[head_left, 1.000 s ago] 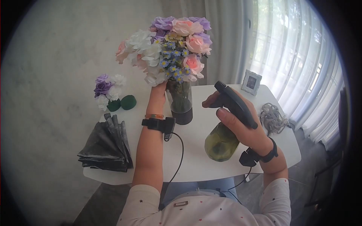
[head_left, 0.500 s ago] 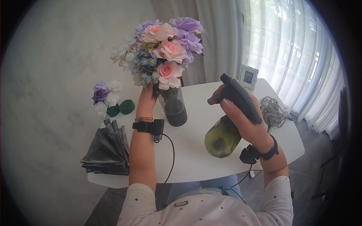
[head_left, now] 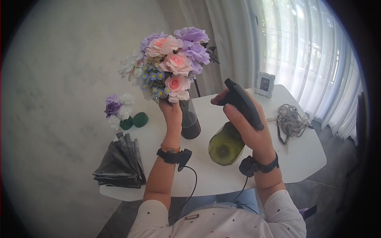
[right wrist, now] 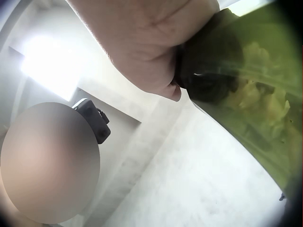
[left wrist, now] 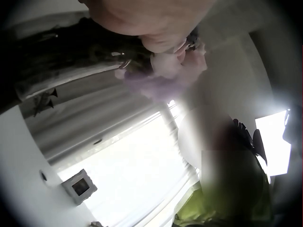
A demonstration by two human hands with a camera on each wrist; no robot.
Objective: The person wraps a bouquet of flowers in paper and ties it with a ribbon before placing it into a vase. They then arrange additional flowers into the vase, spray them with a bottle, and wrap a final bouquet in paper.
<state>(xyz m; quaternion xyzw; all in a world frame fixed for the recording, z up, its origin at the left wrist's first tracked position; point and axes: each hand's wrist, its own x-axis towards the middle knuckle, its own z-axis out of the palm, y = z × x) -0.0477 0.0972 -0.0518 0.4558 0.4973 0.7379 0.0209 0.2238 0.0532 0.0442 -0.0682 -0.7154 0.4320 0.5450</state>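
White table (head_left: 214, 180): the vase (head_left: 191, 127) of flowers (head_left: 174, 65) stands toward its far edge. Right grip (head_left: 251, 129) curls round the green spray bottle (head_left: 224, 150); left grip (head_left: 172, 115), partly behind blooms, I can't judge. Likely best: steady the stems, mist evenly.

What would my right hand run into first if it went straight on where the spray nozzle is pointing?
Likely the purple roses, met first by the spray nozzle ahead of your right hand, though depth is unclear.
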